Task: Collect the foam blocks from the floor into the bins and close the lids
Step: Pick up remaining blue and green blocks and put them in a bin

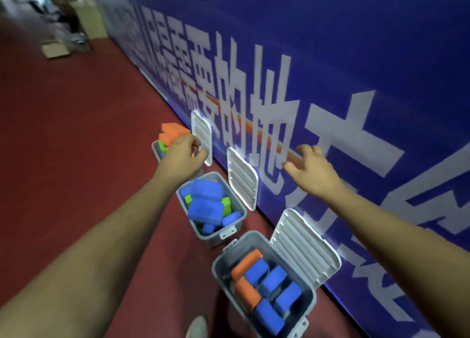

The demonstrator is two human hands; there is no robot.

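We count three grey bins, the far bin (155, 150), middle bin (216, 239) and near bin (220, 281), and three white ribbed lids: the far lid (202, 131), middle lid (242, 181) and near lid (302, 252). The near bin shows us two orange foam blocks (247, 262) and at least four blue foam blocks (273, 279); the other heaps are too jumbled to count. We also see two hands, the left hand (181, 156) and right hand (311, 171).

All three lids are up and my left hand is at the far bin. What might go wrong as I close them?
1. Orange blocks stand well above the rim of the far bin; the far lid may not latch, or may knock blocks onto the floor.
2. The middle bin is heaped with blue blocks above its rim too, so likely the same trouble.
3. The left hand sits by that lid's edge; its fingers could get pinched as it drops.
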